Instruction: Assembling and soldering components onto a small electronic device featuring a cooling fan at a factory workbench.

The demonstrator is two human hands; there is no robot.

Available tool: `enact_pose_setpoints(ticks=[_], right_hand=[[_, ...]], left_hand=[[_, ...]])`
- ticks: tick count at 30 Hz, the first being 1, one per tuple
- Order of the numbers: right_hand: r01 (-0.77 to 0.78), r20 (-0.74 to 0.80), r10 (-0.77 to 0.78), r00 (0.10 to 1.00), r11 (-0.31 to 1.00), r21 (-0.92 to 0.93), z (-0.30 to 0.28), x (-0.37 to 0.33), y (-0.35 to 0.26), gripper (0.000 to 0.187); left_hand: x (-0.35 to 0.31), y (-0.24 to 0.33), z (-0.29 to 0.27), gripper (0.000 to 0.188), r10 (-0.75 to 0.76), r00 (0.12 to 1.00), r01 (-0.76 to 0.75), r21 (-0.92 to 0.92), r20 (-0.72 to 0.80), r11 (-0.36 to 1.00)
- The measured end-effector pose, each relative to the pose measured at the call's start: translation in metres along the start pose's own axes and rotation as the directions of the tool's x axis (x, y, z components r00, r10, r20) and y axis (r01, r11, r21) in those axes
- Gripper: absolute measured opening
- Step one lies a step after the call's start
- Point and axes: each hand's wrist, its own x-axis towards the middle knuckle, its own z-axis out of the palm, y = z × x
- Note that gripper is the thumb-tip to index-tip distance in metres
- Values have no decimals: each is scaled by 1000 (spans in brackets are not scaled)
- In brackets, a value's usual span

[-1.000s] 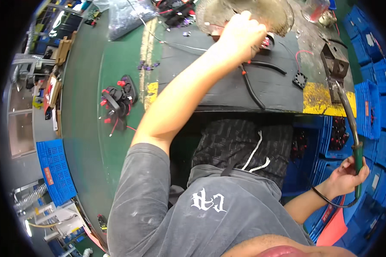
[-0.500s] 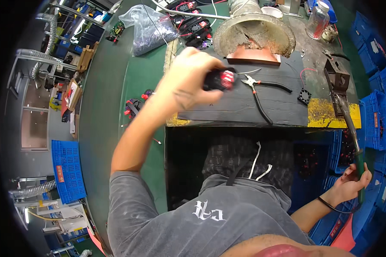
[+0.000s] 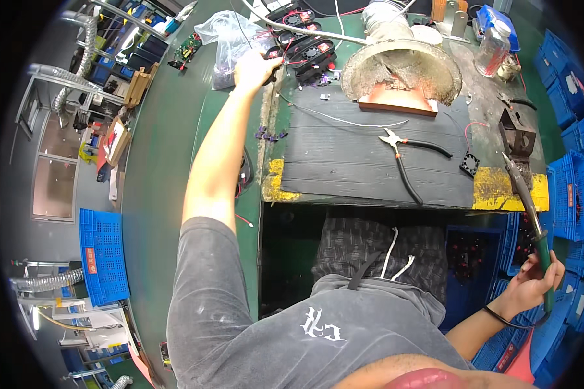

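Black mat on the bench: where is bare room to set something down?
The black mat is bare at its left half, between the yellow corner and the pliers. The far edge is crowded: small fans and the funnel-shaped hood.

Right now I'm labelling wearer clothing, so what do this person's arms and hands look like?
Both forearms are bare. The left hand and right hand wear no gloves. A short grey sleeve covers the left upper arm, and a thin dark band circles the right wrist.

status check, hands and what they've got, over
Left hand stretched out to the black fan units at the bench's far left. Right hand holds the soldering iron off the bench's right edge. Pliers loose on the mat.
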Motion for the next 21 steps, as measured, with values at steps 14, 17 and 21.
enact_pose_setpoints(ticks=[14, 17, 21], right_hand=[[30, -17, -31, 999, 999, -43, 1, 1, -1, 31], [7, -37, -7, 999, 1000, -15, 9, 2, 0, 33], [18, -60, -20, 998, 999, -30, 13, -1, 4, 34]], left_hand=[[12, 12, 39, 53, -194, 979, 183, 158, 58, 970], [-3, -3, 30, 45, -111, 993, 111, -12, -32, 994], [-85, 72, -44, 22, 117, 834, -232, -150, -540, 961]])
